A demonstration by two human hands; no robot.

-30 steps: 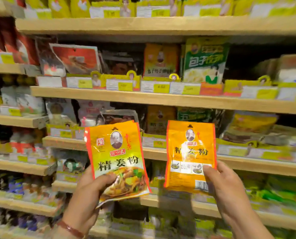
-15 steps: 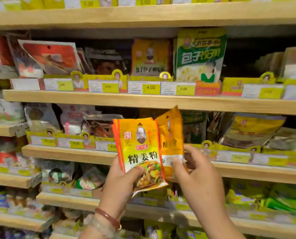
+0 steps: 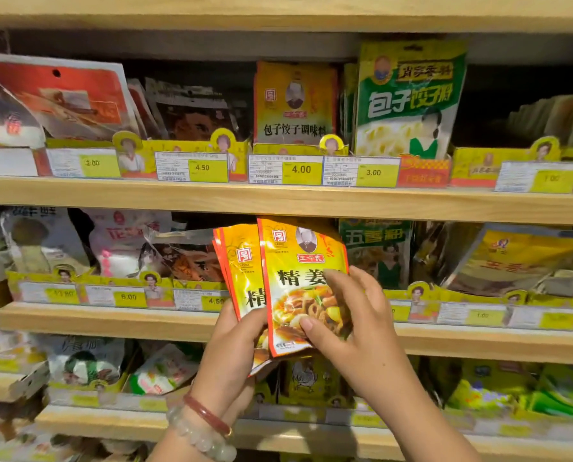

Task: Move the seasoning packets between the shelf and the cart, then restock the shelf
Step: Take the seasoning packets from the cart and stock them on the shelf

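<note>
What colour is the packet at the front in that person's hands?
Mostly yellow-orange with red edges, seen in the head view: the front packet, held by both the left hand and right hand.

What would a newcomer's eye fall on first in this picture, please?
The fanned orange-yellow ginger powder seasoning packets at centre, gripped from below by the left hand and pinched at the front by the right hand. Next, the tall green-and-yellow dumpling seasoning bag on the wooden shelf above.

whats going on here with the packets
A person stands at a wooden shelf of seasonings with a fanned stack of yellow-orange packets. The left hand grips the stack from below, and the right hand pinches the front packet. Nothing is on the shelf yet.
</note>
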